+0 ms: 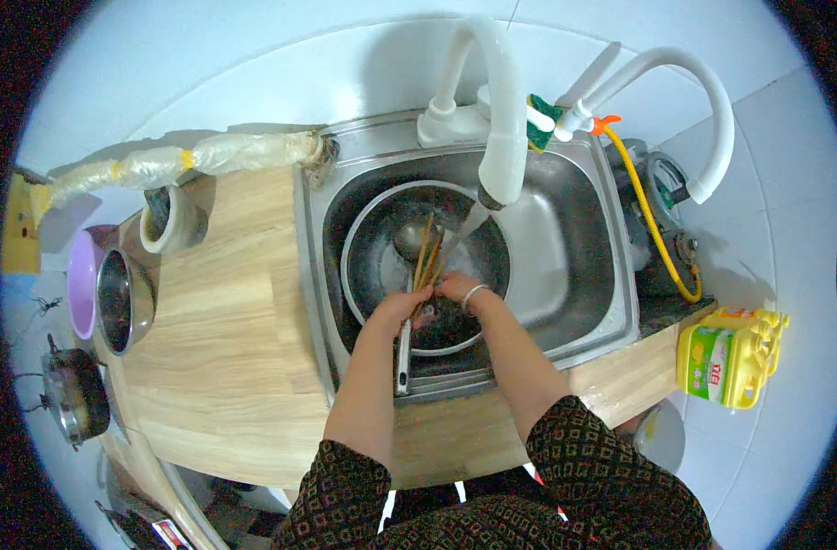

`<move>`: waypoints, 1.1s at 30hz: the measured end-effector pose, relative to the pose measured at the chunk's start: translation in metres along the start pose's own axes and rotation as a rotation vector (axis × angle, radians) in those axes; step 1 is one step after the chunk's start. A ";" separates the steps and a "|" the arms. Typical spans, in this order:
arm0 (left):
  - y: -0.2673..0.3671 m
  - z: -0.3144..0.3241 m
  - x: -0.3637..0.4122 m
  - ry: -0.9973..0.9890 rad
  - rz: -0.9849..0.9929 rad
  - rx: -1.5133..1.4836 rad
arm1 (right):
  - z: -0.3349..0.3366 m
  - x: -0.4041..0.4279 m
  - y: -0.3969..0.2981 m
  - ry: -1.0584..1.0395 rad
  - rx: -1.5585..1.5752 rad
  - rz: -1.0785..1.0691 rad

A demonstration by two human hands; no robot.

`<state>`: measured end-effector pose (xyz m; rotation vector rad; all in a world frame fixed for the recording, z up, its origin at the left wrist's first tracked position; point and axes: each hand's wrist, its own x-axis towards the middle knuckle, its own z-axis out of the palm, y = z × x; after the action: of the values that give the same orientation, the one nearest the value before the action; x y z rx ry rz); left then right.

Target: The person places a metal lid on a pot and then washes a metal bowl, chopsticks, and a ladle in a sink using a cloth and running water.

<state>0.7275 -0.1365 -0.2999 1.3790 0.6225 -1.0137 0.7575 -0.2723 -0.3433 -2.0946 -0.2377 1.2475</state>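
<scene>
Both hands are inside a round dark pan (353, 227) that sits in the stainless steel sink (552, 275). My left hand (405, 306) grips the lower part of a bundle of chopsticks (427, 258), whose other ends point towards the wall. My right hand (460, 287), with a pale band at the wrist, closes around the same bundle from the right. A metal ladle (410, 242) lies in the pan, its handle passing by my left hand and over the front rim. Water runs from the white faucet (504, 151) towards the chopsticks.
A green and yellow sponge (543, 124) hangs by a second white spout (717, 124). Yellow jugs (728, 357) stand right of the sink. On the wood-patterned counter (219, 330), a metal bowl (124, 302), a purple basin (83, 285) and a pale round container (164, 223) stand left.
</scene>
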 end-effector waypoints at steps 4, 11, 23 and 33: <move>-0.009 0.008 -0.014 0.278 0.082 0.243 | 0.003 -0.003 -0.004 0.082 1.158 0.199; 0.007 0.044 -0.050 0.123 0.165 0.301 | -0.012 0.051 0.024 0.800 0.450 0.418; -0.014 0.005 -0.054 0.716 0.243 0.836 | 0.018 0.064 -0.013 0.869 -0.548 -0.033; -0.020 0.002 -0.047 0.786 0.281 0.779 | 0.053 0.007 0.054 -0.220 -0.586 -0.402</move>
<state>0.6882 -0.1264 -0.2693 2.5237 0.5809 -0.4502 0.7073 -0.2853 -0.3997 -2.2082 -1.1843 1.2500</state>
